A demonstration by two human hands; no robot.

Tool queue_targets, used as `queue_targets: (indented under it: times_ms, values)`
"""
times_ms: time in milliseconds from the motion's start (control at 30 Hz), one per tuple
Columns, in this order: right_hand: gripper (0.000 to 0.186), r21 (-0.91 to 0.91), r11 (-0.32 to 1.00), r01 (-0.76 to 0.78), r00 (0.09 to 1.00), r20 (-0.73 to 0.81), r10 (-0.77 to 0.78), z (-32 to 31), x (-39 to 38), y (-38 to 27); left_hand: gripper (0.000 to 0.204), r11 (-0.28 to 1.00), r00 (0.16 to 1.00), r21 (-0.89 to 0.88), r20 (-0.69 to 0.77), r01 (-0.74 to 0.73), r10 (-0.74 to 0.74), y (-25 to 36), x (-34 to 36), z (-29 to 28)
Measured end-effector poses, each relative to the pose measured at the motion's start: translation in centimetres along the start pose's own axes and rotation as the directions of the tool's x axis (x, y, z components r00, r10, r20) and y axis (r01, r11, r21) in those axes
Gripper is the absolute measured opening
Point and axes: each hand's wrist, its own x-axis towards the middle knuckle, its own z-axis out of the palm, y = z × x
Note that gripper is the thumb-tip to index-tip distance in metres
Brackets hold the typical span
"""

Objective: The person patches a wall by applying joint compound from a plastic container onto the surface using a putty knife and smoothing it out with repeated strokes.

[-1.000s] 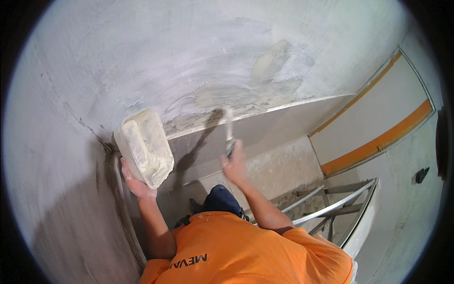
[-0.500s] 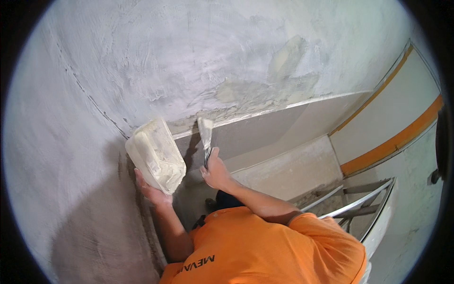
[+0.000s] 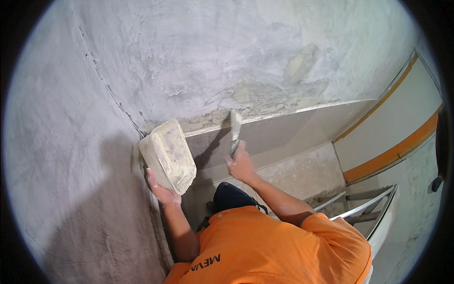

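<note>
My left hand is wrapped around a whitish, plaster-smeared plastic tub, held tilted by the wall corner. Pale filler coats its inside and lies thicker at the near end. To the right, my right hand is closed round the handle of a putty knife, its blade pointing away from me and coated with filler. The blade tip is at the lower edge of the plastered wall, above a pale trim strip; whether it touches cannot be made out. Damp-looking filler patches spread on the wall right of the blade.
Grey tiles run below the trim strip. A metal ladder-like frame stands at lower right, near a white panel with orange borders. The left wall lies close beside my left arm. A dark, cap-like thing is between my arms.
My right hand and the putty knife have shifted right along the wall edge, and the blade now shows narrower. The tub sits slightly further right in view, turned a little. The whole view has shifted.
</note>
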Motion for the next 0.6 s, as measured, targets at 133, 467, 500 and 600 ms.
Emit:
queue_targets:
  times_ms: [133, 467, 500, 600]
  values:
    - [0.048, 0.041, 0.924, 0.379, 0.923, -0.086, -0.375, 3.1, -1.4, 1.1, 0.073, 1.0, 0.999, -0.016, 0.037, -0.022, 0.023, 0.1, 0.4, -0.7]
    - [0.027, -0.123, 0.921, 0.37, 0.926, -0.022, -0.376, -6.7, 2.0, 3.3, 0.068, 1.0, 0.996, 0.002, 0.084, -0.005, 0.004, -0.9, 1.4, -2.5]
    - [0.026, -0.162, 0.913, 0.374, 0.924, -0.02, -0.382, -8.1, 2.7, 3.5, 0.067, 1.0, 0.997, 0.01, 0.08, 0.008, -0.008, -1.0, 1.3, -2.1]
    - [0.026, -0.254, 0.903, 0.346, 0.937, 0.039, -0.348, -12.2, 4.1, 1.2, 0.068, 0.998, 0.997, 0.057, 0.081, -0.012, 0.007, -1.2, 1.3, -2.0]
